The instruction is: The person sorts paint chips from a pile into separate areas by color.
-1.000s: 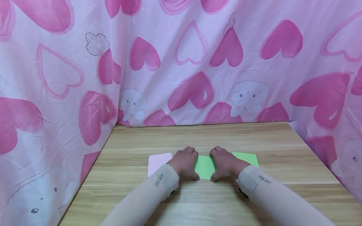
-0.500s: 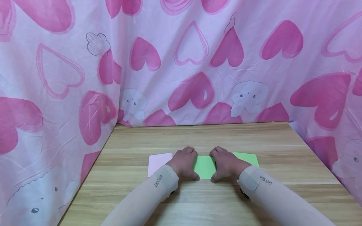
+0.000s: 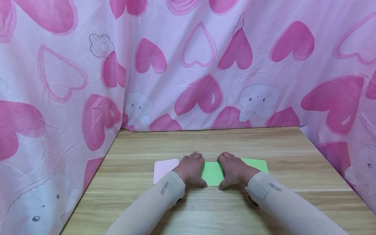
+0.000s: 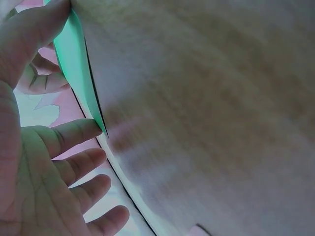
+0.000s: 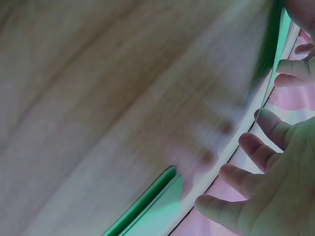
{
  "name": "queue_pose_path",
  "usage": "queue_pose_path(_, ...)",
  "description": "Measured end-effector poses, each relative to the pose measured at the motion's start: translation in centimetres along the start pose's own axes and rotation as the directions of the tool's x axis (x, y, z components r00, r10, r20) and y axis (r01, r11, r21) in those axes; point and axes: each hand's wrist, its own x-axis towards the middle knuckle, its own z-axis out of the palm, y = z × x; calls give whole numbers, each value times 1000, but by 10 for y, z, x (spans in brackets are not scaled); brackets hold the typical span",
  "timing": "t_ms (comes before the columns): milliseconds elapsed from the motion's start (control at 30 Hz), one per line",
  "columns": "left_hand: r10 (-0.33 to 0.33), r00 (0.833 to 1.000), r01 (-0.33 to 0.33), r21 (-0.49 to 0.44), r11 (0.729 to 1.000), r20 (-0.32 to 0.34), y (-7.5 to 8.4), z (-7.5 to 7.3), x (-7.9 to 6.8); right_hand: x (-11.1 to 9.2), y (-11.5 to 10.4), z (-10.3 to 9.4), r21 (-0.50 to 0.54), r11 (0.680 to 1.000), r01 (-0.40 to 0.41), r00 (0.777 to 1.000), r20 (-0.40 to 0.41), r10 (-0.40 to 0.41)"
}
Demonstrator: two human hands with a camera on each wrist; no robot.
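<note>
A green card (image 3: 212, 174) lies between my two hands in the head view. My left hand (image 3: 191, 170) holds its left side, thumb at the near edge and index fingertip at the far corner. On the other side my right hand (image 3: 235, 170) holds it the same way. In the left wrist view the green card (image 4: 78, 61) appears as a slightly bowed strip from thumb to index fingertip, the other fingers spread off it. The right wrist view has the card (image 5: 273, 54) edge-on, one fingertip at its end.
Pink cards (image 3: 164, 169) lie left of my left hand, partly covered by it. Behind my right wrist are more green cards (image 3: 257, 164), at least two layers thick in the right wrist view. A heart-patterned pink cloth (image 3: 199, 94) walls the wooden table (image 3: 211, 143).
</note>
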Motion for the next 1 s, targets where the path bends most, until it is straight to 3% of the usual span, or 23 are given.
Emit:
queue_pose_path(500, 2, 1000, -2, -26, 1000, 5, 6, -11, -5, -6, 7, -12, 29, 998, 48, 997, -53, -47)
queue_pose_path(1000, 80, 996, -79, 26, 997, -44, 35, -26, 25, -31, 39, -37, 73, 997, -8, 998, -61, 12)
